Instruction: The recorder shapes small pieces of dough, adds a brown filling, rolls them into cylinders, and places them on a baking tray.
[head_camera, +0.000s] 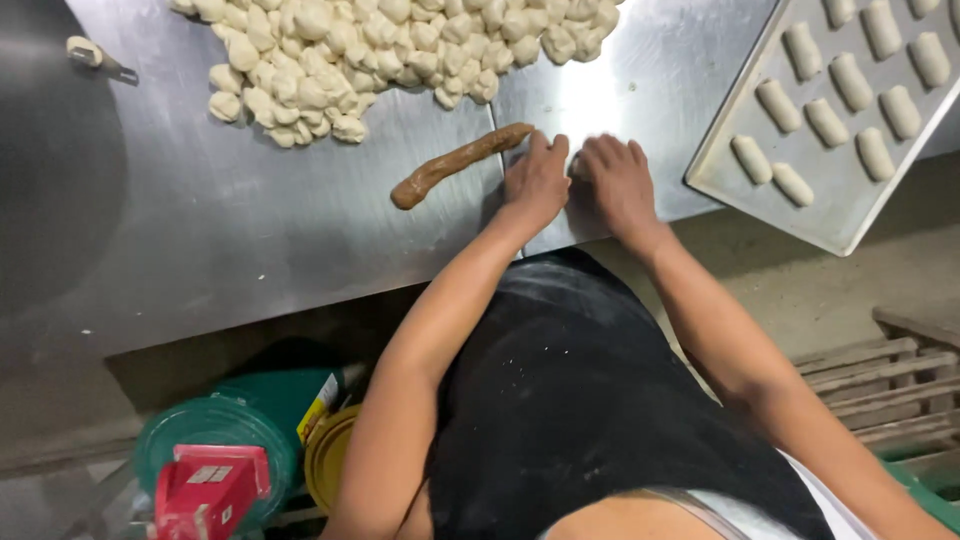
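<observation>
Both hands are seen laid side by side, palms down, on the steel table (250, 230) near its near edge. The left hand (536, 180) is flattened with its fingers stretched forward and close together; its fingertips lie just at the right end of a long brown roll of filling (460, 163), and whether they touch it cannot be told. The right hand (618, 183) is pressed flat just beside the left, fingers spread slightly; something small may be covered between the two hands, but it is hidden, so it cannot be told whether anything is gripped. Neither hand is closed around a thing that shows.

The brown roll is laid slantwise on the table, its thicker end pointing left and near, its thinner end far and right, by the left hand. Farther off, at the far edge of the view, a large heap of pale dough pieces (380, 50) is spread across the table, well apart from the hands. At the far left, a small tool with a pale head (92, 55) is seen lying alone.

To the right, a metal baking tray (745, 185) is set at an angle, partly overhanging the table's edge; shaped pale dough rolls (830, 95) are lined up in rows on it. The tray is near the right hand but apart from it.

Below the table, on the near left, a green lidded container (215, 430), a red object (208, 490) and a yellow lid (325, 460) are seen. At the near right, a wooden slatted pallet (880, 385) rests on the floor. A dark, flour-dusted apron (570, 390) is worn by the person.
</observation>
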